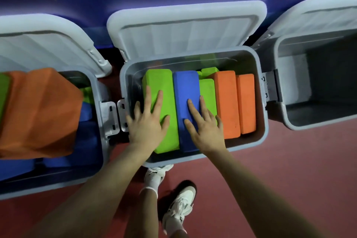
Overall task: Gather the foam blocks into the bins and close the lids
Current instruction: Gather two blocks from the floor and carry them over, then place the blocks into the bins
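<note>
Head view shows my left hand (147,121) flat on the tall green foam block (160,91) and my right hand (204,129) flat, fingers straight, on the blue foam block (186,91), both standing in the grey plastic middle bin (264,114). They stand proud toward 12 o'clock, so I judge its raised grey lid (185,31) may jam on them.

Middle bin (264,102) packed with blocks (226,102); right bin (284,114) free.
</note>
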### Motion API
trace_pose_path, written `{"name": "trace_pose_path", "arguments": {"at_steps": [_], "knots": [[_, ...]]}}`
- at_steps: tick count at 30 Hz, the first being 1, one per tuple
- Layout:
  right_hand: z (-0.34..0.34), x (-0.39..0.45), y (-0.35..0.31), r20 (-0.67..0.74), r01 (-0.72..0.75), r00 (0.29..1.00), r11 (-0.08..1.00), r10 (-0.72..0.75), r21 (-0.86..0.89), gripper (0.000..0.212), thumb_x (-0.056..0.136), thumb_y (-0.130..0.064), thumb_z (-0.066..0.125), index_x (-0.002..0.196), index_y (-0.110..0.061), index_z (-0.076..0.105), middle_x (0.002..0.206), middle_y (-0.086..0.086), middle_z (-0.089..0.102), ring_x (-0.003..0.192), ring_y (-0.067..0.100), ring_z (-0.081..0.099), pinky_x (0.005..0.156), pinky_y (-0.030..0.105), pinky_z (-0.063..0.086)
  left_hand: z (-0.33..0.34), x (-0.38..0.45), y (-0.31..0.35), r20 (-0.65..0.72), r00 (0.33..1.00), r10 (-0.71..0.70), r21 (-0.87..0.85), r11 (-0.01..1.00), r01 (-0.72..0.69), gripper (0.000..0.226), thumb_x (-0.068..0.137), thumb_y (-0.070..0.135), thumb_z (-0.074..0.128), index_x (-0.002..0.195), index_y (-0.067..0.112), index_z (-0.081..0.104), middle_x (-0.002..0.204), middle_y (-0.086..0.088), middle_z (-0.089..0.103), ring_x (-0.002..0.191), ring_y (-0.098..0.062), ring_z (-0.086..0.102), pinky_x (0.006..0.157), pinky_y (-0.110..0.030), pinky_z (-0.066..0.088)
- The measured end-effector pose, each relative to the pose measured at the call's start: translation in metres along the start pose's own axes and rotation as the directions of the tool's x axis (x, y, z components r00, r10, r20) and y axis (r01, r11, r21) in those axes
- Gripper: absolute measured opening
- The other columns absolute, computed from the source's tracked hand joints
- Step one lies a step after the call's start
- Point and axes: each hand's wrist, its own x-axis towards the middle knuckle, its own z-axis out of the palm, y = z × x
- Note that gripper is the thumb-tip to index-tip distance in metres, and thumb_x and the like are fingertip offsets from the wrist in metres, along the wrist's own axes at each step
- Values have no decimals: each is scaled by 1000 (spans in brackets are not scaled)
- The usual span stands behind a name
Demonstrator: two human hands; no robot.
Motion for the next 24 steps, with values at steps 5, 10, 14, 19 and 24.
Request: {"name": "trace_pose_path", "arguments": {"at_steps": [5,10,14,19,24], "knots": [[-6,-3,-7,-24,36,999,999,-37,-38,60,92,-63,21,149,-47,12,162,-9,-1,143,27,23,114,45,19,-19,2,2,87,996,-25,74,997,18,76,93,52,42,153,29,2,160,-2,-11,141,-35,20,107,-52,25],[-32,-23,-11,-34,38,999,999,-39,-28,55,99,-45,38,150,-41,18,162,-7,6,142,28,21,109,41,24,-41,-15,-3,78,997,-22,110,994,13,69,94,47,43,152,24,12,160,-6,2,139,-36,24,110,-47,24],[-54,-46,-19,-68,58,996,998,-60,-33,54,100,-43,40,151,-40,20,161,-5,12,138,27,27,105,39,30,-70,-38,-2,19,1000,-7,106,994,5,65,94,43,45,151,21,22,159,-7,14,135,-34,32,107,-42,27],[-95,-93,-31,-163,116,980,993,-117,-11,53,99,-39,44,150,-36,26,159,-2,21,135,28,32,103,40,36,-121,-81,13,-104,992,70,-3,998,-70,54,88,30,61,137,9,50,144,-18,44,117,-43,52,96,-48,39],[-156,-167,-45,-320,159,936,987,-149,5,51,98,-36,48,148,-31,35,156,0,29,130,31,40,99,40,38,-194,-138,49,-132,981,143,19,990,-142,59,97,37,46,150,20,26,158,-8,20,138,-31,29,110,-40,22]]}}
